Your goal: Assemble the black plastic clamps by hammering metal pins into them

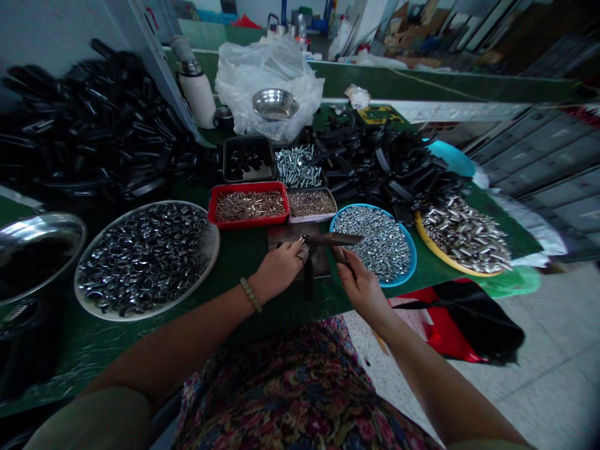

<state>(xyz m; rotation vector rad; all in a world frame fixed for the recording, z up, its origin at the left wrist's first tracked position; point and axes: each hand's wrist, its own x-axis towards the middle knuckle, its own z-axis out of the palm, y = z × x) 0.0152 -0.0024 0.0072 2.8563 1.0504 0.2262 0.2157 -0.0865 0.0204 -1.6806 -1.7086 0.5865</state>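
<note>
My right hand (363,287) is closed round the handle of a hammer-like tool (340,239). Its long dark head lies crosswise and narrows at the right end. My left hand (279,272), wearing a beaded bracelet, is closed in a pinch at the head's left end. A small shiny metal part (303,238) shows at its fingertips; its exact kind is unclear. Beneath both hands lies a flat metal plate (321,265) on the green bench. Just beyond them are a red tray (209,206) of rivet-like pins and a pale tray (313,219) of smaller pieces.
On the left, a white round tray (217,250) holds metal rings beside a steel bowl (77,228). A blue tray (413,256) of nuts and a yellow tray (438,250) of metal sleeves stand right. Bolts (300,165) and black parts (384,156) lie behind.
</note>
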